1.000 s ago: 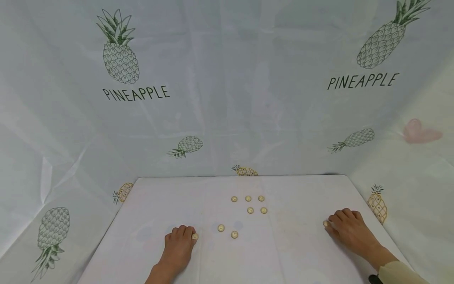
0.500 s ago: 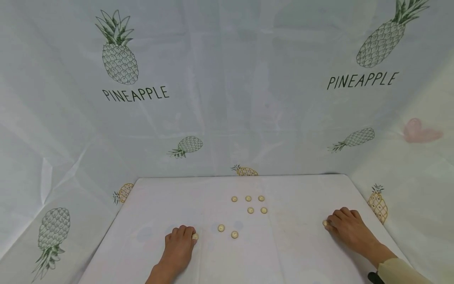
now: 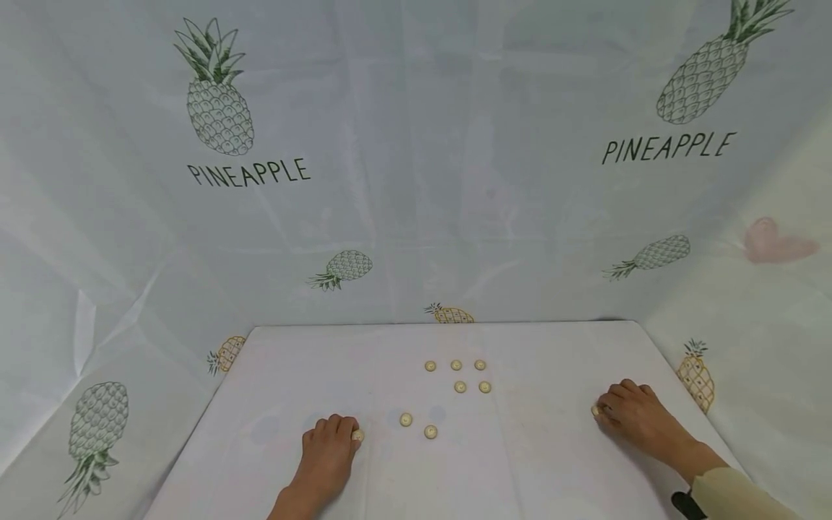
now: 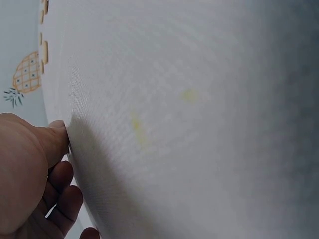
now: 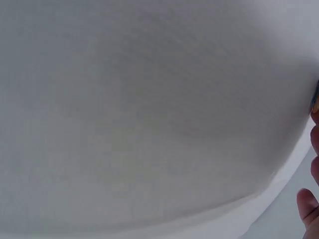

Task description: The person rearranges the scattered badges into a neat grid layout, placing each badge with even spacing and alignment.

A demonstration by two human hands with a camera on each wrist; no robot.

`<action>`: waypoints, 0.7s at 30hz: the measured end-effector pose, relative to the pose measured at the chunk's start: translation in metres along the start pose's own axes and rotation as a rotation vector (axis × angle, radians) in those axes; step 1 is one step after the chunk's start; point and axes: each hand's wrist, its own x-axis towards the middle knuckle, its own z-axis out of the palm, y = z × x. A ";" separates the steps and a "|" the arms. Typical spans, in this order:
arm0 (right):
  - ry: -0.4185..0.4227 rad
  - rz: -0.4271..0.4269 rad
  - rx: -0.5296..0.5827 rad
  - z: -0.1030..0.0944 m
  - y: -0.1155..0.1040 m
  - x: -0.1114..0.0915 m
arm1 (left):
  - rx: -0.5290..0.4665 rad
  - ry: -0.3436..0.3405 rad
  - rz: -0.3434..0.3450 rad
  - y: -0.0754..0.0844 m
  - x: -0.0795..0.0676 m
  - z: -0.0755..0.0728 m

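Note:
On the white cloth-covered table (image 3: 312, 368), my left hand (image 3: 328, 451) holds a small pale round wooden disc (image 3: 358, 435) at its thumb side, low over the cloth. In the left wrist view the thumb and curled fingers of that hand (image 4: 30, 169) reach down to the surface; the disc is hidden there. Far to the right, my right hand (image 3: 640, 422) pinches another pale wooden disc (image 3: 595, 409) between thumb and fingertips. Only fingertips of the right hand (image 5: 311, 199) show at the edge of the right wrist view, with a sliver of its disc (image 5: 316, 105).
Two loose discs, one nearer (image 3: 431, 432) and one farther (image 3: 406, 419), lie right of my left hand. Several more (image 3: 460, 387) lie in two rows behind them. A white curtain (image 3: 416, 180) printed with pineapples rises at the table's back edge and both sides.
My right hand has shifted very slightly left with its disc. My left hand and the loose discs have stayed in place; the whole head view has shifted a little.

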 end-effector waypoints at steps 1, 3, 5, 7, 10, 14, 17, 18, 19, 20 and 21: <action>0.017 -0.009 -0.001 0.000 0.000 0.001 | 0.000 0.002 0.003 0.000 0.000 0.000; 0.056 -0.035 -0.016 0.002 -0.001 0.004 | -0.001 0.001 0.003 0.001 -0.001 -0.001; 0.092 -0.057 -0.027 0.004 -0.002 0.007 | -0.004 0.002 0.003 0.001 -0.001 -0.001; 0.111 -0.074 -0.045 0.005 -0.004 0.010 | -0.007 0.001 0.001 0.001 -0.001 -0.001; 0.106 -0.077 -0.060 0.006 -0.007 0.016 | -0.012 0.003 0.000 0.000 -0.001 -0.001; 0.093 -0.077 -0.075 0.006 -0.012 0.026 | -0.011 0.011 -0.007 -0.002 0.000 0.002; 0.100 -0.090 -0.085 0.006 -0.016 0.033 | -0.008 0.014 -0.013 -0.001 0.000 0.002; 0.104 -0.094 -0.087 0.006 -0.018 0.035 | -0.009 0.012 -0.014 -0.001 0.000 0.002; 0.108 -0.098 -0.087 0.006 -0.019 0.037 | -0.010 0.010 -0.015 0.000 0.000 0.002; 0.111 -0.103 -0.086 0.007 -0.020 0.040 | -0.010 0.009 -0.016 0.000 0.000 0.001; 0.115 -0.106 -0.083 0.007 -0.022 0.042 | -0.011 0.010 -0.016 0.001 0.000 0.000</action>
